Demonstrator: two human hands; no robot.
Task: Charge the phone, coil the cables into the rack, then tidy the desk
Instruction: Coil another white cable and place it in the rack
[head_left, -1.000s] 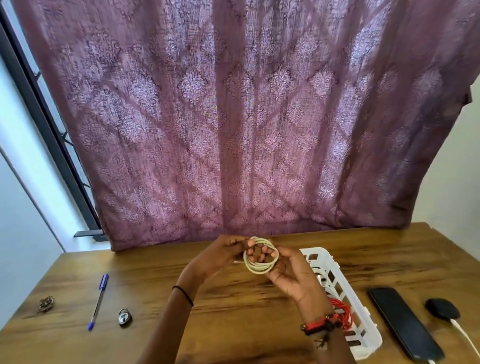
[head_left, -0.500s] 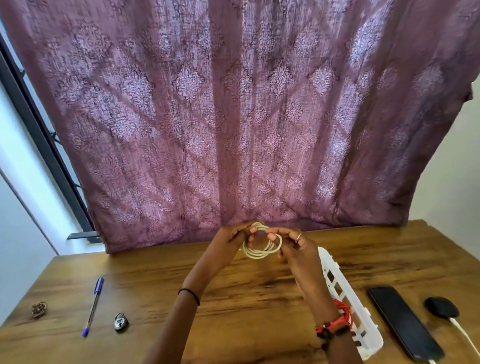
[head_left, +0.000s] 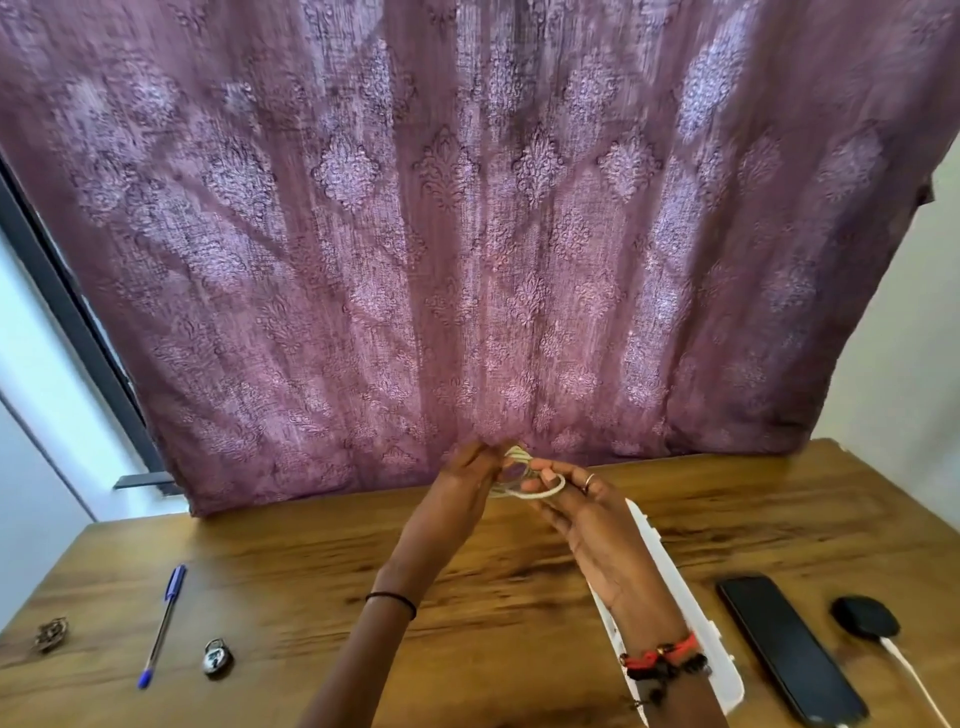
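By rack (head_left: 727, 682) (inside hidden), L hand (head_left: 460, 491), R hand (head_left: 589, 517) pinch cable coil (head_left: 521, 458).

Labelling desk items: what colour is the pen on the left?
Blue cap and tip, pale barrel; the pen shows best in the head view.

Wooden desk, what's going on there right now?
A person holds a cream-coloured coiled cable above the wooden desk, pinched between the left hand and right hand. It is not yet in the white plastic rack beneath the right wrist. A black phone lies right of the rack; a blue pen and small padlock lie to the left.
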